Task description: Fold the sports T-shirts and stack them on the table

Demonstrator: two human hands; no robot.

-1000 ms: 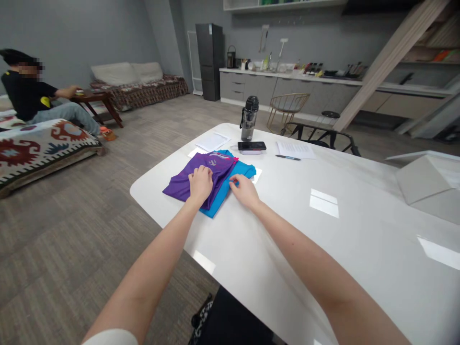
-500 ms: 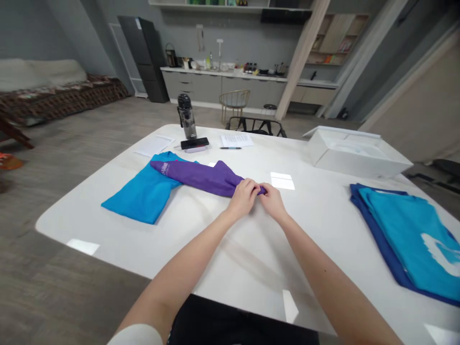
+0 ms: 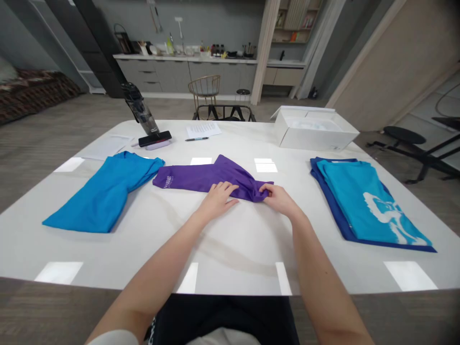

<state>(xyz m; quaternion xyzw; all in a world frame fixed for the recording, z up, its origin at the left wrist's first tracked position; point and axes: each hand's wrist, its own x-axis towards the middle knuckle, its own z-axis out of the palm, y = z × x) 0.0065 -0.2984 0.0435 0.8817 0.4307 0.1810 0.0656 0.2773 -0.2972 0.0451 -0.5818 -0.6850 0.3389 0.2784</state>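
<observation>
A purple garment [image 3: 197, 176] with small white print at its left end lies folded lengthwise across the middle of the white table [image 3: 230, 239]. My left hand [image 3: 218, 197] rests on its lower edge, fingers apart. At the garment's bunched right end, my right hand [image 3: 275, 195] pinches the cloth between thumb and fingers. To the left lies a blue garment [image 3: 104, 194], separate from the purple one. On the right, a light blue shirt [image 3: 359, 196] with a white print lies folded on a dark blue garment [image 3: 332, 211].
Beyond the garments are a bottle [image 3: 143, 112], a black phone [image 3: 155, 139], a pen [image 3: 197, 139] and papers [image 3: 203, 129]. A white box [image 3: 312, 132] stands at the back right. Chairs are past the far edge.
The view has shifted to the right. My left hand has moved away from my right and spread its fingers on the cloth. The purple garment no longer overlaps the blue one.
</observation>
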